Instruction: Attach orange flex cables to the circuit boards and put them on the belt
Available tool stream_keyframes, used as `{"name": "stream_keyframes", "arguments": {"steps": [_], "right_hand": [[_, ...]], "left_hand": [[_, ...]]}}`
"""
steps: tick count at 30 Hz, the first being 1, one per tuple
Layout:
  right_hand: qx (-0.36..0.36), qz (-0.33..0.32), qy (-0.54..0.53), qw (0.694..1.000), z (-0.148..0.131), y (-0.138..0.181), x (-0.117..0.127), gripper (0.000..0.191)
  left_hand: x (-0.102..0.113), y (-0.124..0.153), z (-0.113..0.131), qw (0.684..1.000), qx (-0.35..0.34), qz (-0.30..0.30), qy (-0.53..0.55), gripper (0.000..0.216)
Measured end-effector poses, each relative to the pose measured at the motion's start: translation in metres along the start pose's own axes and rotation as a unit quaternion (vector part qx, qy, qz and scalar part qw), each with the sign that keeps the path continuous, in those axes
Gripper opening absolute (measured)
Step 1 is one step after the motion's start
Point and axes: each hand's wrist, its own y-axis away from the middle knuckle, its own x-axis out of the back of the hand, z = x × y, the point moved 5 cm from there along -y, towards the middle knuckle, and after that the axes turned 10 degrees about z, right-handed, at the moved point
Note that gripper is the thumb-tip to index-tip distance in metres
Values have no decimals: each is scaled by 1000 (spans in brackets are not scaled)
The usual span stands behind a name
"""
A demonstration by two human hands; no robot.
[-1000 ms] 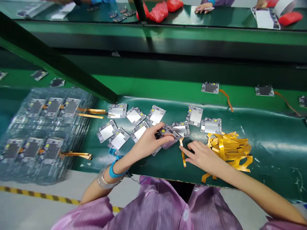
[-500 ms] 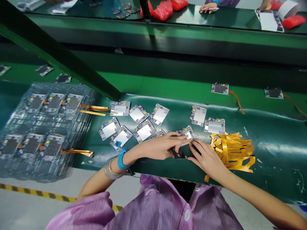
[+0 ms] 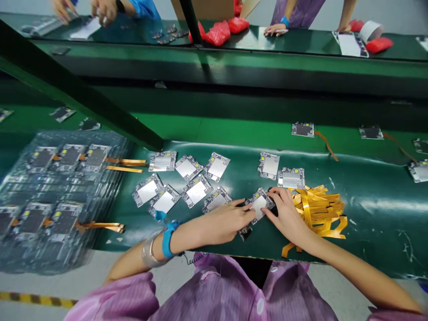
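A circuit board (image 3: pixel 259 206) with a silver shield plate lies between my two hands near the table's front edge. My left hand (image 3: pixel 230 220) grips its left edge with fingers bent. On its right side, my right hand (image 3: pixel 286 214) holds it between thumb and fingers. Partly under the board and my left fingers is a small black piece (image 3: pixel 245 232), whose kind I cannot make out. Just right of my right hand lies a bundle of orange flex cables (image 3: pixel 321 209). Several similar boards (image 3: pixel 197 191) lie to the left, and another pair (image 3: pixel 269 165) lies beyond my hands.
Stacked clear plastic trays (image 3: pixel 20 187) at the left hold boards with flex cables sticking out. A green post (image 3: pixel 133 127) slants across the left side. Boards with cables (image 3: pixel 302 129) lie on the green belt. Across it, co-workers' hands (image 3: pixel 103 10) and red packets (image 3: pixel 218 34) show.
My hands have turned the board more upright and more of its silver face shows. My right fingers have moved onto its upper right edge. The view has tilted up slightly.
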Motion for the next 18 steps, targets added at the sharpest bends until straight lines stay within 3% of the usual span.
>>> {"name": "stream_keyframes", "arguments": {"steps": [5, 7, 9, 10, 13, 15, 18], "right_hand": [[-31, -111, -137, 984, -10, -9, 3, 19], [-51, -139, -191, 970, -18, -13, 3, 25], [-76, -124, -232, 962, -25, -20, 1, 29], [-87, -108, -248, 959, -29, -25, 0, 30], [-103, -69, -276, 953, -42, -42, -3, 32], [-108, -70, -280, 951, -51, -53, -3, 36], [-131, -111, -263, 949, -59, -67, 1, 39]], "left_hand": [[2, 18, 12, 1000, 9, -5, 25, 53], [9, 23, 7, 995, 40, 23, 85, 38], [18, 25, -4, 977, 80, 83, 177, 10], [22, 24, -10, 961, 89, 116, 235, 10], [31, 19, -28, 887, 92, 183, 413, 38], [36, 16, -37, 852, 107, 211, 467, 42], [48, 19, -39, 869, 133, 231, 417, 35]]}}
